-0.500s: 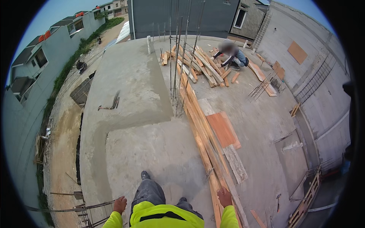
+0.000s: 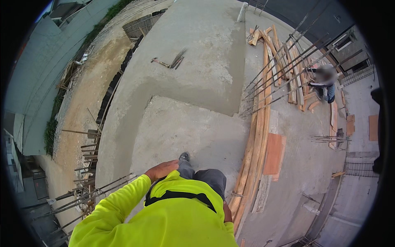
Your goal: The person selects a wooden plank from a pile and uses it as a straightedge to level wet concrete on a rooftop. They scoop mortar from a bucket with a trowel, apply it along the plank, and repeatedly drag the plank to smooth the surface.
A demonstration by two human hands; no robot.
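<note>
My left hand [image 2: 163, 169] lies at the front of my hip, its fingers stretched out flat over the hem of my bright yellow shirt [image 2: 177, 222] and the top of my grey trousers [image 2: 210, 180]. Nothing shows in it. At my other side, my right hand [image 2: 227, 212] hangs close to the thigh, mostly covered by my body, and its fingers are hidden. Just right of it runs a stack of long timber planks [image 2: 252, 160] on the concrete slab [image 2: 181, 131]. One dark boot [image 2: 184, 156] stands on the slab.
Upright rebar rods [image 2: 284, 68] rise by the plank pile, where a co-worker [image 2: 325, 84] crouches. A reddish board [image 2: 273, 154] lies beside the planks. A hammer-like tool [image 2: 159, 62] and short dark rods [image 2: 177, 59] rest on the slab. Rebar [image 2: 88, 201] juts over the left edge, above a dirt path [image 2: 107, 53].
My view has turned left, so the planks and co-worker sit farther right. My left hand has come in from the side to my hip. My right hand has moved down against my thigh.
</note>
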